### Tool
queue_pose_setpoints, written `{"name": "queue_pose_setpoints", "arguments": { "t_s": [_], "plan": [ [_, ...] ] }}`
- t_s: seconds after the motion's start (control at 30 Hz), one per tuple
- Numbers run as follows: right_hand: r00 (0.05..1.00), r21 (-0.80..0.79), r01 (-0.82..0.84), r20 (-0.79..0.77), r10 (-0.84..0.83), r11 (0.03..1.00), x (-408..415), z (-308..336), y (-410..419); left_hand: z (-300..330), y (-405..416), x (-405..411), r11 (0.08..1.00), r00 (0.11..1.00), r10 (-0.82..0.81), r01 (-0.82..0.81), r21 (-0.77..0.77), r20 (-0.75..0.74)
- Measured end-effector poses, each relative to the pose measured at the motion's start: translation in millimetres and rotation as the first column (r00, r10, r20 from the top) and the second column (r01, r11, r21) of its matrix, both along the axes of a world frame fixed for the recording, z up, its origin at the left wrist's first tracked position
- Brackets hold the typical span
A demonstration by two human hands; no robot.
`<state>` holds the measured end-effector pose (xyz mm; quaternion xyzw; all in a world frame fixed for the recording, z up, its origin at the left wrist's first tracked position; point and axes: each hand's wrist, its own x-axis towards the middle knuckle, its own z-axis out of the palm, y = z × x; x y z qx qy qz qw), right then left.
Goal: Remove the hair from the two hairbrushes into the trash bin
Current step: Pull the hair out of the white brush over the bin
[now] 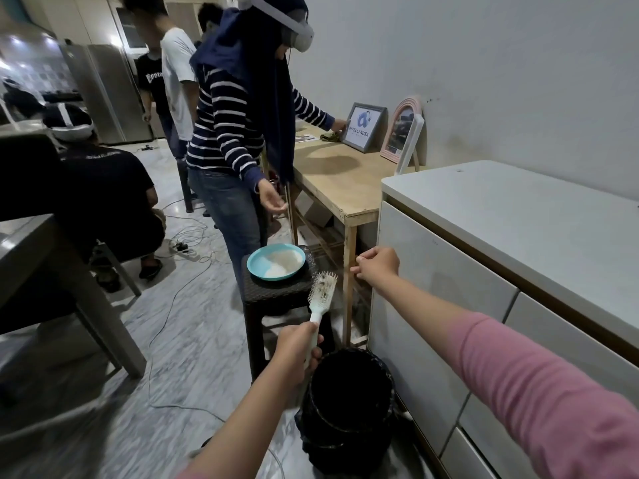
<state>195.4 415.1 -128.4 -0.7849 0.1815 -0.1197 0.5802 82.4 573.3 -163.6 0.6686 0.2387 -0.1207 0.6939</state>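
Left hand (298,347) gripping hairbrush (322,294) handle; right hand (377,266) pinched, above trash bin (349,409).

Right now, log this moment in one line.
left hand: grips white plastic hairbrush | right hand: pulling hair | black trash bin: below

A blue plate (276,262) with white powder is placed on a dark stool (273,294). Beside it a person in a striped shirt (224,122) is seen at a wooden table (332,181), where a framed picture (366,127) is leaned against the wall. Cables (183,243) are spread on the floor.
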Motion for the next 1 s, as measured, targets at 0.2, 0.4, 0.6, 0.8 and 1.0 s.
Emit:
{"name": "queue_pose_setpoints", "arguments": {
  "t_s": [0.2,0.4,0.6,0.8,1.0],
  "plan": [
    [1.0,0.165,-0.011,-0.017,0.014,0.986,-6.8,3.7,-0.5,4.4,0.0,2.2,0.999,0.999,0.041,-0.041,-0.003,0.0],
    [0.999,0.425,0.045,0.003,-0.051,0.904,-11.7,20.3,-10.1,-13.9,22.4,13.8,0.974,0.973,0.213,-0.218,-0.054,-0.087],
    [0.994,0.299,0.102,0.012,-0.111,0.949,-8.2,17.0,-39.0,-31.6,49.6,17.7,0.934,0.929,0.357,-0.357,0.01,-0.095],
    [0.991,0.181,0.115,-0.087,-0.101,0.977,-4.0,-2.4,-46.0,-27.6,48.4,21.3,0.928,0.927,0.371,-0.369,0.052,-0.06],
    [0.973,0.014,0.048,-0.227,-0.043,0.999,-2.2,-12.5,-40.1,-16.3,36.1,23.7,0.95,0.954,0.299,-0.295,0.107,-0.033]
  ]
}}
